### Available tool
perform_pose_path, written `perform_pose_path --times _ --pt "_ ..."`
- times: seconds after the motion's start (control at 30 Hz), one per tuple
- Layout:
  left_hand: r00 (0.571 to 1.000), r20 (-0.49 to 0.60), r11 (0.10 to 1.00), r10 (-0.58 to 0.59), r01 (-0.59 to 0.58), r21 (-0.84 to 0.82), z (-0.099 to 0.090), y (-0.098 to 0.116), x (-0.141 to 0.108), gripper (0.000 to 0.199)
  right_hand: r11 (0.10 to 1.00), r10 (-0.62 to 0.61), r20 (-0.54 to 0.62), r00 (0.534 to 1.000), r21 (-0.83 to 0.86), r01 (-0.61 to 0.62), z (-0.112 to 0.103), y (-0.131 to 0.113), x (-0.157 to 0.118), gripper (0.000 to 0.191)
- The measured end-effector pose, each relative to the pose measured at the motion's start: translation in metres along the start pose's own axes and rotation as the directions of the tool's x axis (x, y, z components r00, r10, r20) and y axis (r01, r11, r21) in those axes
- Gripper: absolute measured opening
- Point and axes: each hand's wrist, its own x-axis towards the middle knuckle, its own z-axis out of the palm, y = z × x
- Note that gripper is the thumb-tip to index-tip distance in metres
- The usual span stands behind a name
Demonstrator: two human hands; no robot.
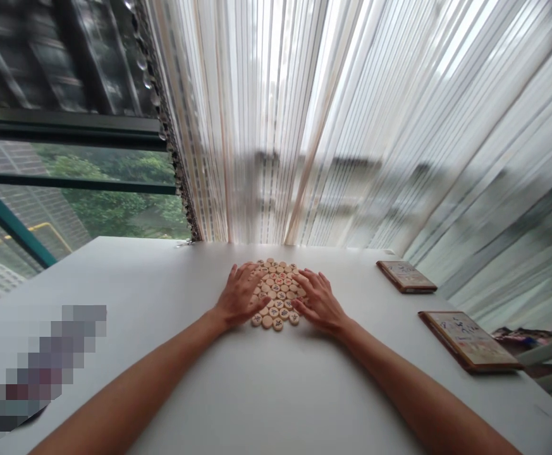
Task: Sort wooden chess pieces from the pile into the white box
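Several round wooden Chinese chess pieces [278, 294] lie close together in one layer on a white table [276, 392]. Some show red characters, others dark ones, and a few faces look plain. My left hand [242, 295] rests over the left edge of the cluster, fingers stretched forward and thumb pointing inward. Along the right edge, my right hand [320, 300] mirrors it, its fingers spread and its thumb toward the middle. Both palms face down and cover some outer pieces. Neither hand grips a piece.
Two flat brown-edged boxes, a farther one [406, 277] and a nearer one [468, 341], lie along the table's right side. Sheer striped curtains [276, 126] hang behind the table's far edge. A window [114, 196] is at the left. A pixelated patch hides the lower left.
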Motion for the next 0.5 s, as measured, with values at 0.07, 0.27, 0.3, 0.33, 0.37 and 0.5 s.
perform_pose_path --times 0.07,0.27,0.3,0.33,0.37,0.5 --pt "0.992 -0.116 0.998 -0.054 0.051 -0.024 -0.002 -0.001 0.016 0.056 1.0 0.014 -0.069 0.998 -0.002 -0.014 0.0 -0.001 -0.001 0.058" --pt "0.803 -0.495 0.935 -0.333 0.215 -0.281 -0.016 0.018 0.116 0.045 1.0 0.02 -0.157 0.987 -0.02 -0.023 0.003 0.0 -0.001 0.049" --pt "0.767 -0.525 0.918 -0.369 0.215 -0.332 -0.019 0.025 0.131 0.045 0.999 0.019 -0.161 0.987 -0.024 -0.023 0.003 0.001 -0.001 0.048" --pt "0.74 -0.544 0.902 -0.397 0.206 -0.379 -0.021 0.031 0.144 0.047 0.999 0.017 -0.164 0.986 -0.028 -0.022 0.003 0.001 -0.001 0.048" --pt "0.723 -0.552 0.888 -0.415 0.191 -0.418 -0.023 0.037 0.152 0.049 0.999 0.015 -0.168 0.986 -0.03 -0.02 0.003 0.001 -0.002 0.047" --pt "0.79 -0.498 0.87 -0.359 0.089 -0.486 -0.027 0.05 0.14 0.048 0.999 0.02 -0.185 0.982 -0.021 -0.024 0.001 0.002 -0.004 0.049"
